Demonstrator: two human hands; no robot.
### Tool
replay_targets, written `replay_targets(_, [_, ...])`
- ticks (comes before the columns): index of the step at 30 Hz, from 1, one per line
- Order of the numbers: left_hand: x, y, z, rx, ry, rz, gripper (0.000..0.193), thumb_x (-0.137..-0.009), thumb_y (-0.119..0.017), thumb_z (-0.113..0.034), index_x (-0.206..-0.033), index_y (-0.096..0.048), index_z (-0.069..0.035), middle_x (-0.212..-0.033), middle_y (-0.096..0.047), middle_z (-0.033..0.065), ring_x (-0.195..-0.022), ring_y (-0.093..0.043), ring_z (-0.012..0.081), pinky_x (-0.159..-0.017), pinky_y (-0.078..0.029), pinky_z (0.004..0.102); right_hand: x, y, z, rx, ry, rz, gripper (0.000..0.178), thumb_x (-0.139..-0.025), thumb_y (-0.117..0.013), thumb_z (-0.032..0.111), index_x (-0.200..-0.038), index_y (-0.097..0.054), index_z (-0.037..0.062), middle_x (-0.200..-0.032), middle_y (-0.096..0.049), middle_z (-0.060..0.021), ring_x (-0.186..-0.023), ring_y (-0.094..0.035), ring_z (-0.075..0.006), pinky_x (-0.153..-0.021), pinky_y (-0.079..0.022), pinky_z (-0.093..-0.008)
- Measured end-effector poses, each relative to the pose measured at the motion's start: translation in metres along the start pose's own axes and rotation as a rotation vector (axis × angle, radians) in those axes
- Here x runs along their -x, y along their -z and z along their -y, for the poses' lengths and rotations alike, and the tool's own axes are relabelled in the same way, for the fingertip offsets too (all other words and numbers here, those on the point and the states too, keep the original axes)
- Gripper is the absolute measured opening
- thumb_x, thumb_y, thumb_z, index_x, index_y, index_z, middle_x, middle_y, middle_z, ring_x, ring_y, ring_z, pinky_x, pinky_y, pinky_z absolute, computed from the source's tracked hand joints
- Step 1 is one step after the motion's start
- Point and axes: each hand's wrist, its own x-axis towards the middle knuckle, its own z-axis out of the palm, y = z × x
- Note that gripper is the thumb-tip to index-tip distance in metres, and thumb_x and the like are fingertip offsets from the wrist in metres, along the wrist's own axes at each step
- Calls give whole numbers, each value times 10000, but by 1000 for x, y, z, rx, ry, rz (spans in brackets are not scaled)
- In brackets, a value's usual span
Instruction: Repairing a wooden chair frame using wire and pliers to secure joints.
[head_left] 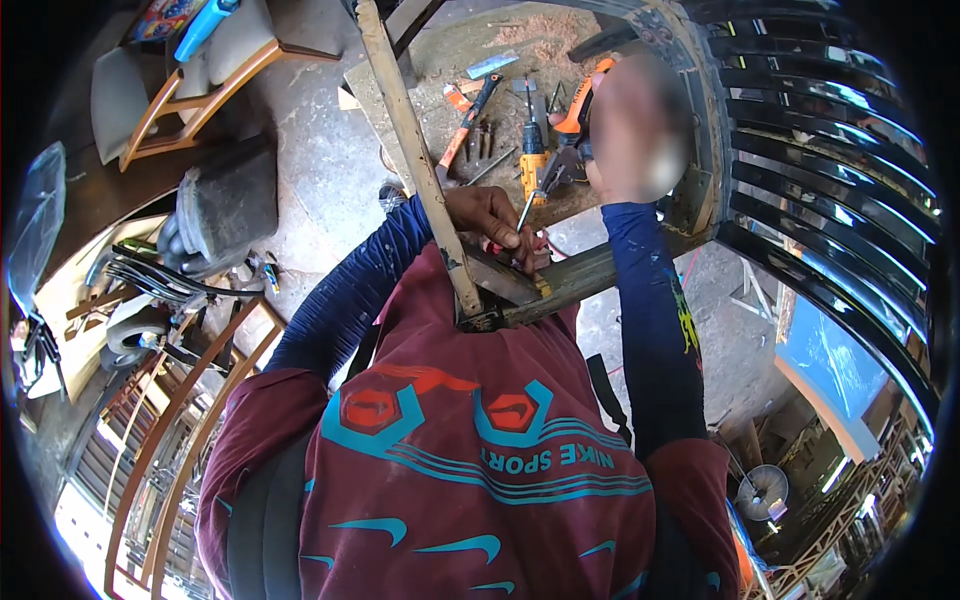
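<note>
My right hand, partly covered by a blurred patch, is wrapped round an orange-and-black power drill. From the drill's front a long silver bit slants down toward my left hand. The left fingers are closed near the bit's tip, at the inner corner of a worn wooden frame. Some red shows by those fingers, but what they grip is hidden. Beyond, a yellow drill lies on the work surface, close to a hammer with an orange-and-black handle.
Black glossy slats rise on the right, joined to the frame. A wooden bar runs up past my left wrist. Upholstered chairs and a dark bin stand to the left. Wood shavings lie at the back.
</note>
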Motion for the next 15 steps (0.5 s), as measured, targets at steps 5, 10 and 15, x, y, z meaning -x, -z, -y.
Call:
replay_targets(5, [2, 2, 1, 10, -1, -1, 230, -949, -648, -142, -1021, -724, 63, -1077, -718, 164, -1058, -646, 241, -914, -473, 336, 3, -8, 0, -129, -22, 37, 422, -918, -703, 124, -1312, -589, 26, -727, -522, 36, -568, -381, -44, -648, -641, -468])
replay_targets(10, [0, -4, 0, 40, 16, -53, 221, -914, -686, -150, -919, -728, 67, -989, -723, 189, -1088, -644, 300, -998, -449, 435, 2, -3, -12, -131, -104, -4, 447, -915, -707, 126, -1331, -573, 33, -727, -511, 38, -576, -387, -45, -643, -640, -462])
replay_targets(15, [1, 1, 2, 45, 15, -17, 234, -925, -674, -161, -925, -725, 68, -1002, -721, 193, -1095, -639, 301, -1002, -443, 440, 10, -7, -6, 37, -65, 63, 553, -897, -731, 130, -1398, -516, 38, -735, -496, 45, -596, -399, -36, -656, -601, -321])
